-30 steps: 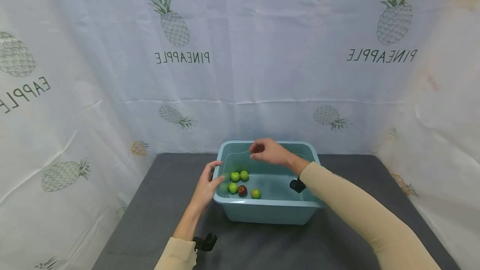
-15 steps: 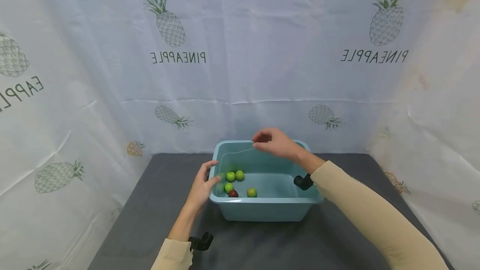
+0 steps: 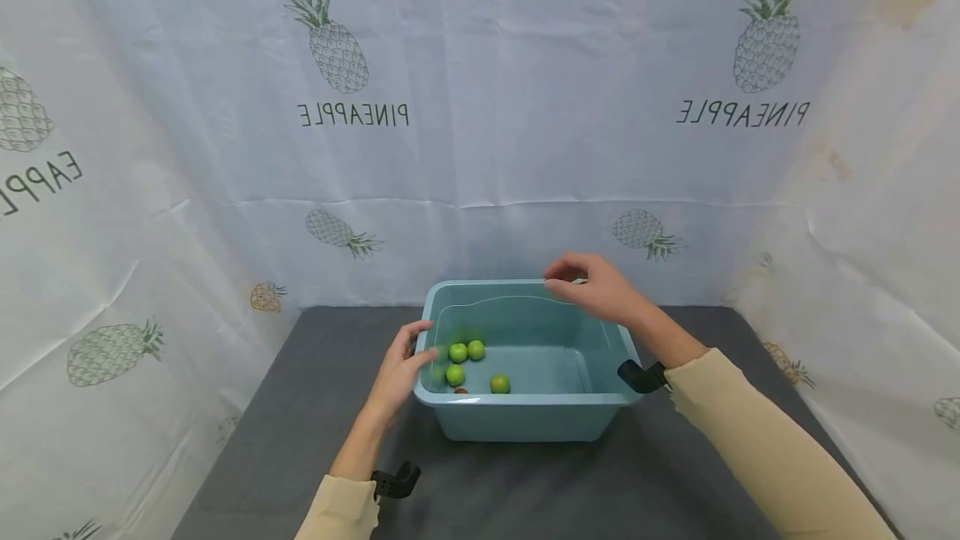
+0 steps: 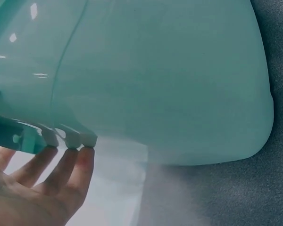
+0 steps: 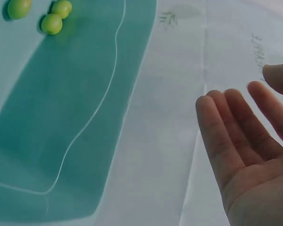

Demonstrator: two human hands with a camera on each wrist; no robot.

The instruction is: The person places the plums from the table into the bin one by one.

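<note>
A light blue-green plastic tub (image 3: 521, 419) stands on the dark table. Inside, several small round green fruits (image 3: 500, 384) lie towards the left, and a sliver of a dark red fruit (image 3: 461, 391) shows behind the front rim. My left hand (image 3: 396, 369) holds the tub's left rim, thumb over the edge; in the left wrist view its fingertips (image 4: 86, 153) meet the lip. My right hand (image 3: 596, 286) hovers over the tub's back right rim, fingers loosely bent with nothing between them. The right wrist view shows its palm (image 5: 264, 193) and spread thumb.
A pale cloth (image 3: 517, 148) printed with pineapples hangs right behind the tub and along both sides. The dark grey table (image 3: 315, 407) extends left, right and in front of the tub. Each wrist carries a black camera band (image 3: 397, 480).
My right hand has moved right, from over the tub's middle to its back right rim. The red fruit has shifted towards the front wall, mostly out of sight. My left hand stays at the rim.
</note>
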